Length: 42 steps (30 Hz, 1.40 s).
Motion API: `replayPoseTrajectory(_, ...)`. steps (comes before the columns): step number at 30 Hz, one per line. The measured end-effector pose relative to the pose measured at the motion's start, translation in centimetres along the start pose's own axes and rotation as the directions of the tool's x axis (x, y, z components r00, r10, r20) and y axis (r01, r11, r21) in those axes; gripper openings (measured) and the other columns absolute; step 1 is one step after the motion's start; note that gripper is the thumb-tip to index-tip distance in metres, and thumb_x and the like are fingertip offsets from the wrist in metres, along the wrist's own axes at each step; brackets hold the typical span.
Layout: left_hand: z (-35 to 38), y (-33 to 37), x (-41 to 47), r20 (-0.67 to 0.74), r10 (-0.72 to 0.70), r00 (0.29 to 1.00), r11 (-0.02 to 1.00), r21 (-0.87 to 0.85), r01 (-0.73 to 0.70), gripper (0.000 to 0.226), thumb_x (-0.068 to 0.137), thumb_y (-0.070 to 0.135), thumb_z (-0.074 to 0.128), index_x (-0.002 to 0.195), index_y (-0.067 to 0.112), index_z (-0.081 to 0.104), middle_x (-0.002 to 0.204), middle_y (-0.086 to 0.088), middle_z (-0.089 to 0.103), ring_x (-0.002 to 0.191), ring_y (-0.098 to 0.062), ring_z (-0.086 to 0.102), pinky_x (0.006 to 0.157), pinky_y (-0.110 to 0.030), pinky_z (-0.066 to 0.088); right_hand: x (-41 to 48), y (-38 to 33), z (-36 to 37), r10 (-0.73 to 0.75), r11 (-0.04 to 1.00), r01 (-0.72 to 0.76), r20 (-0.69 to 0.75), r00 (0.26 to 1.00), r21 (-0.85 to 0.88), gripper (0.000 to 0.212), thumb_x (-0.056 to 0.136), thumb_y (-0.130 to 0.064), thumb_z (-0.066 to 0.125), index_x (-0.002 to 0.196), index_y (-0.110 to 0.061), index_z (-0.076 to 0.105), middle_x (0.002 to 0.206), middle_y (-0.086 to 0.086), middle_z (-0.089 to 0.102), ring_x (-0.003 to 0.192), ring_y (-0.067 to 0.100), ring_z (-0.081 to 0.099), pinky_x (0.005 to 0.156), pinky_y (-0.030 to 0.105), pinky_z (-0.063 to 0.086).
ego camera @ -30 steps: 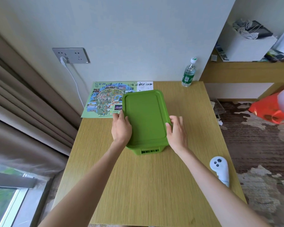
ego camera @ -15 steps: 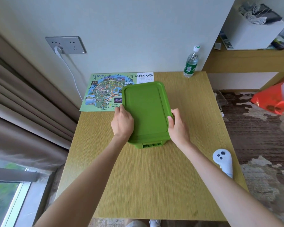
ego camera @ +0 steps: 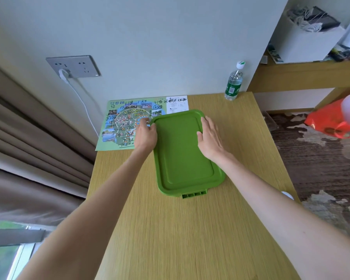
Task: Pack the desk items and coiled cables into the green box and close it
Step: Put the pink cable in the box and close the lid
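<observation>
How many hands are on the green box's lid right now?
2. The left hand grips the lid at its far left edge; the right hand lies flat along the right edge, fingers straight.

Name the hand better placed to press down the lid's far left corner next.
Left. The left hand grips the green lid right at that corner; the right hand lies flat on the opposite long edge, across the lid.

Room to pass on the desk [ego camera: 180, 229] before the green box [ego camera: 182, 154]; wall [ego camera: 170, 47] and bottle [ego camera: 233, 85] stand behind
</observation>
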<state>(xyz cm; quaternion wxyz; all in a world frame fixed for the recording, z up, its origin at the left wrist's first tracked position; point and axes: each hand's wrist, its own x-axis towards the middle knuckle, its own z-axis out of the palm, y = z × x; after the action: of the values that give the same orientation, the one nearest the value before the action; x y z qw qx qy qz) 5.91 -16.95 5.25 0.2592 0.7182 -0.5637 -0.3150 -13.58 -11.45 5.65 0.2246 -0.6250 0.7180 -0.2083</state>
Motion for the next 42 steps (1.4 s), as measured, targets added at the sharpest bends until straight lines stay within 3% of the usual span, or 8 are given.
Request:
replayPoseTrajectory(5,1.2,0.5,3.9,0.057,0.047,0.997,0.997,0.066,-0.051,0.039,0.104,0.034,0.030,0.123,0.008,0.052,0.118,-0.014,0.061,0.101,-0.032,0.060,0.077,-0.038,0.045,3.0,0.4,0.1,-0.045,0.985,0.049,0.024,0.999,-0.166,0.055,0.106,-0.025,0.029,0.155,-0.013,0.008,0.164,0.000,0.001,0.150,0.021,0.004,0.120,0.040,0.010)
replayPoseTrajectory(10,2.5,-0.1,5.3,0.074,0.113,0.991,0.993,-0.030,-0.111,0.037,0.105,0.035,0.023,0.089,0.009,0.045,0.079,-0.007,0.051,0.076,-0.027,0.048,0.066,-0.035,0.035,4.0,0.6,1.1,-0.068,0.993,0.066,-0.014,0.998,-0.097,0.054,0.106,-0.024,0.028,0.155,-0.014,0.010,0.164,0.000,0.004,0.150,0.017,0.006,0.117,0.030,0.003)
replayPoseTrajectory(14,2.8,-0.9,5.8,0.119,0.154,0.981,0.978,-0.157,-0.135,0.035,0.106,0.034,0.023,0.090,0.017,0.049,0.082,0.005,0.050,0.078,-0.014,0.047,0.074,-0.030,0.033,4.3,0.8,1.2,-0.076,0.997,0.075,-0.057,0.995,-0.022,0.053,0.104,-0.020,0.035,0.154,-0.012,0.019,0.162,0.000,0.015,0.148,0.016,0.016,0.120,0.033,0.013)
replayPoseTrajectory(21,3.2,-1.6,6.1,0.114,0.170,0.979,0.937,-0.325,-0.125,0.042,0.106,0.032,0.028,0.100,0.002,0.057,0.091,-0.008,0.059,0.082,-0.016,0.051,0.078,-0.033,0.040,4.6,1.6,1.8,-0.086,0.995,0.079,-0.105,0.991,-0.066,0.054,0.102,-0.029,0.038,0.153,-0.020,0.022,0.160,-0.007,0.021,0.143,0.015,0.028,0.111,0.039,0.032)
replayPoseTrajectory(26,3.1,-1.5,5.5,-0.006,0.152,0.988,0.956,-0.253,-0.149,0.030,0.103,0.035,0.035,0.096,0.013,0.054,0.074,0.004,0.054,0.065,-0.013,0.047,0.064,-0.034,0.039,4.0,1.3,1.7,-0.041,0.999,0.034,-0.171,0.984,-0.039,0.054,0.100,-0.031,0.044,0.149,-0.017,0.028,0.154,0.000,0.035,0.134,0.020,0.044,0.105,0.045,0.039)
replayPoseTrajectory(32,2.2,-0.5,5.3,-0.014,0.273,0.962,0.961,-0.029,-0.273,0.023,0.102,0.030,0.040,0.107,0.012,0.052,0.085,0.000,0.062,0.078,-0.028,0.060,0.064,-0.037,0.047,0.8,1.6,0.7,0.083,0.980,-0.054,-0.144,0.986,0.194,0.032,0.099,-0.018,0.051,0.130,-0.014,0.046,0.127,0.001,0.058,0.111,0.020,0.057,0.098,0.041,0.047)
replayPoseTrajectory(37,2.5,2.0,7.2,0.166,0.381,0.909,0.896,0.174,-0.407,0.033,0.098,0.044,0.046,0.107,0.016,0.062,0.107,-0.005,0.060,0.087,-0.022,0.056,0.073,-0.035,0.048,-4.6,4.3,0.0,0.180,0.952,-0.160,-0.054,0.982,0.262,0.023,0.097,-0.035,0.053,0.111,-0.017,0.054,0.101,-0.006,0.058,0.090,0.009,0.055,0.083,0.027,0.044)
replayPoseTrajectory(42,2.7,3.1,9.5,0.380,0.402,0.833,0.841,0.208,-0.500,0.038,0.095,0.053,0.045,0.106,0.020,0.063,0.109,-0.007,0.060,0.090,-0.023,0.057,0.072,-0.034,0.046,-9.1,5.6,-1.1,0.297,0.891,-0.350,0.210,0.931,0.290,0.040,0.089,-0.063,0.049,0.084,-0.023,0.047,0.064,-0.004,0.045,0.051,0.011,0.054,0.052,0.025,0.045)
